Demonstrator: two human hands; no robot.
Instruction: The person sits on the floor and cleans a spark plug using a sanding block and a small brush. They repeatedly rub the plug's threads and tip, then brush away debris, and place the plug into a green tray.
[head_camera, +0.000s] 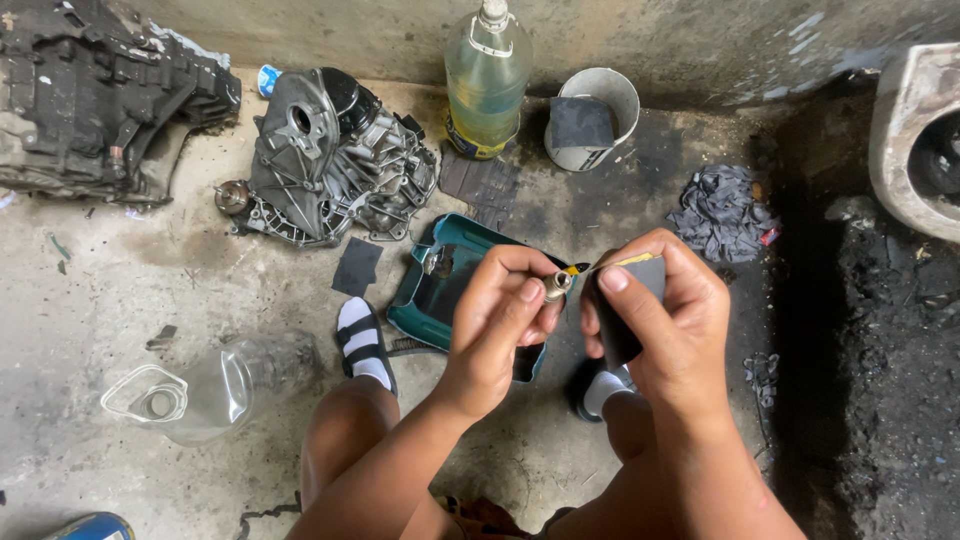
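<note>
Left hand (500, 315) fingers pinch small metal part (556, 285); right hand (655, 310) fingers clamp dark sandpaper (618, 335) touching it.

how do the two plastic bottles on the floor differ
The bottle by the wall stands upright, capped, holding yellowish liquid. The bottle at lower left lies on its side, mouth open, and looks empty. The first sits beyond the teal tray, the second beside the person's foot. Both are clear plastic with handles.
</note>
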